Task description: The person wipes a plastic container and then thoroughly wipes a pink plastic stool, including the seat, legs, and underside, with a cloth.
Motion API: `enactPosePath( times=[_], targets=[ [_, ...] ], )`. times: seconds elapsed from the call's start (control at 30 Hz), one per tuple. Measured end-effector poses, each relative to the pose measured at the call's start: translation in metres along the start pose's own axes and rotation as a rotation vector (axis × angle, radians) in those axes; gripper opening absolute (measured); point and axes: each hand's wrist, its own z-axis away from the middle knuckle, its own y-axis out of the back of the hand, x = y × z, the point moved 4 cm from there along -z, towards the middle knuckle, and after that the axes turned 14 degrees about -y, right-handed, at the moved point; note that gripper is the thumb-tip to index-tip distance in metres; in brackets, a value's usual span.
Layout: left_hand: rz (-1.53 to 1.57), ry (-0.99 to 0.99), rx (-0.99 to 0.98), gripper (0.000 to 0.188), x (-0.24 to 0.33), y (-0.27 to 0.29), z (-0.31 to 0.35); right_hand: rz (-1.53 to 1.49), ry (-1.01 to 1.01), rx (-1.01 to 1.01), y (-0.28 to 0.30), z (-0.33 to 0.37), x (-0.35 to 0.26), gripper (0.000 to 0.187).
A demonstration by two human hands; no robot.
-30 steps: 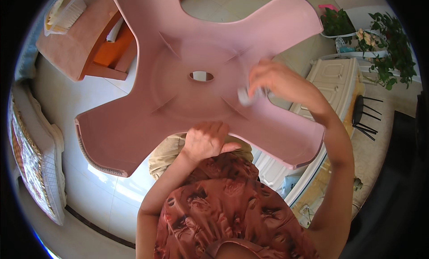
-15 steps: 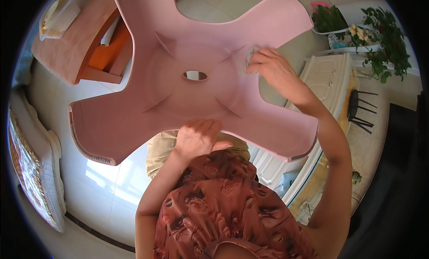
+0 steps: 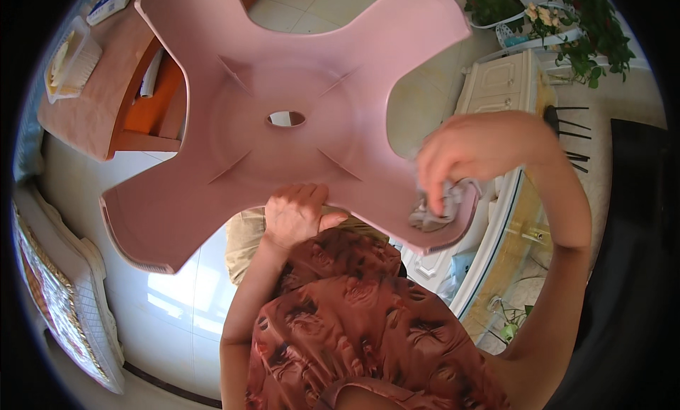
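A pink plastic stool (image 3: 283, 158) is turned so that its hollow underside faces me, its legs spreading outward and an oval hole in its middle. My left hand (image 3: 297, 212) grips the stool's near edge between two legs, fingers over the rim and thumb outside. Over the near right leg, my right hand (image 3: 460, 155) presses a crumpled greyish cloth (image 3: 435, 208) against the inner face near the leg's end. The fingers are bent onto the cloth and slightly blurred.
At the upper left stands a brown table (image 3: 92, 91) bearing a clear plastic container (image 3: 74, 59). A white cabinet (image 3: 496, 81) runs along the right, near potted plants (image 3: 591, 42). A mattress-like padded piece (image 3: 60, 289) lies at the left on the tiled floor (image 3: 163, 219).
My right hand has moved with the cloth from the stool's right inner side down to the near right leg's end. The stool has shifted slightly left; my left hand keeps its grip.
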Motion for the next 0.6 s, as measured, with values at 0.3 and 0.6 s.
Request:
enactPosePath(
  times=[0.3, 0.6],
  targets=[
    [0.074, 0.026, -0.030, 0.054, -0.005, -0.001, 0.014, 0.059, -0.112, 0.168, -0.051, -0.094, 0.035, 0.026],
    [-0.032, 0.020, -0.053, 0.042, -0.014, 0.005, -0.001, -0.240, 0.198, -0.146, -0.052, -0.058, -0.002, 0.024]
  ],
)
